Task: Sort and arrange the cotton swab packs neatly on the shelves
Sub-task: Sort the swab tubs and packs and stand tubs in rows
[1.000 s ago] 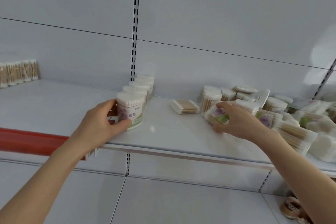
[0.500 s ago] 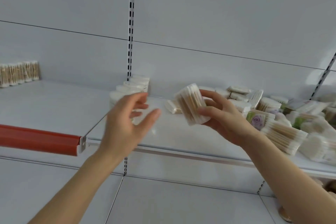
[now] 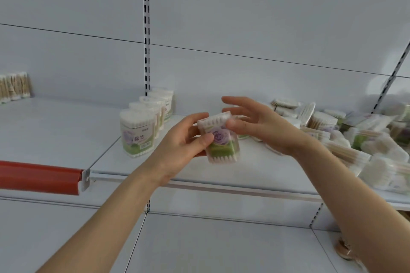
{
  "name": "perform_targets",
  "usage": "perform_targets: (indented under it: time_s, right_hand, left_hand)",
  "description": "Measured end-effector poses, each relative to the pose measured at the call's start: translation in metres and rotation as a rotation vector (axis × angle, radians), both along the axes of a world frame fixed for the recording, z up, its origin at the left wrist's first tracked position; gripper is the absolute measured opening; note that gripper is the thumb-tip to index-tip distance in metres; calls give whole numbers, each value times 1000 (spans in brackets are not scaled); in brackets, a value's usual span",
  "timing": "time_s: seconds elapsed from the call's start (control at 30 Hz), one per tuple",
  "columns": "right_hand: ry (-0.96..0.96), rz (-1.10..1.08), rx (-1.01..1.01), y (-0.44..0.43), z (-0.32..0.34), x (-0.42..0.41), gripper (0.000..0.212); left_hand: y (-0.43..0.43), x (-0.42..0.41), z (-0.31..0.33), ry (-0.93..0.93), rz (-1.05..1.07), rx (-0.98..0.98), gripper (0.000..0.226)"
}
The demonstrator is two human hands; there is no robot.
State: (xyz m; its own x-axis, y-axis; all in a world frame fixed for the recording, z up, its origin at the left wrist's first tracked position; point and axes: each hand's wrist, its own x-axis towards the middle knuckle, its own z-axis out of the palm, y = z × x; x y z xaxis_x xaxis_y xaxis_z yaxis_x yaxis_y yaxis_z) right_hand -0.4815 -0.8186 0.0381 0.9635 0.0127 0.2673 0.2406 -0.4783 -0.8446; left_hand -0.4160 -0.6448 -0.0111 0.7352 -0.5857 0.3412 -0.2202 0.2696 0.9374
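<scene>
Gripping the swab pack (image 3: pixel 219 139) in my left hand (image 3: pixel 182 142), above the shelf (image 3: pixel 244 168); right hand (image 3: pixel 261 126) loose, fingers (image 3: pixel 235 101) spread. I'd keep its label forward and stand it at nine o'clock, fronting the row (image 3: pixel 142 131).

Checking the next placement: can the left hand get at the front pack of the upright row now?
Probably yes. The front pack stands just left of the left hand, with only bare shelf between, though that hand grips a second pack.

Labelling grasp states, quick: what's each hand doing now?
Left hand: grips the clear plastic cotton swab pack with the purple flower and green label.
Right hand: open, fingers spread, thumb at that pack's top corner.
</scene>
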Motion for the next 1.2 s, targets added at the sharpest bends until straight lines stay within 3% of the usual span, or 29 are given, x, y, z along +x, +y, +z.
perform_targets:
  time_s: [0.17, 0.37, 0.47, 0.57, 0.63, 0.87, 1.2]
  right_hand:
    - [95, 58, 28, -3, 4, 7, 43]
    - [-51, -89, 158, 0, -5, 23, 28]
    - [-173, -266, 172, -11, 2, 44, 19]
    - [-242, -352, 44, -22, 10, 78, 27]
    - [-263, -358, -57, -24, 11, 106, 30]
    - [-158, -295, -274, -21, -2, 187, 36]
    - [41, -224, -604, -16, 11, 202, 32]
  left_hand:
    - [0, 7, -5, -59, 29, 57, 43]
    - [7, 12, -15, -237, 345, 176, 34]
    - [10, 8, -23, -514, 446, 410, 36]
    - [11, 11, -21, -745, 391, 803, 38]
    - [9, 18, -15, -835, 354, 961, 42]
    - [9, 34, -21, -764, 236, 884, 42]
    - [7, 39, -26, -789, 245, 839, 39]
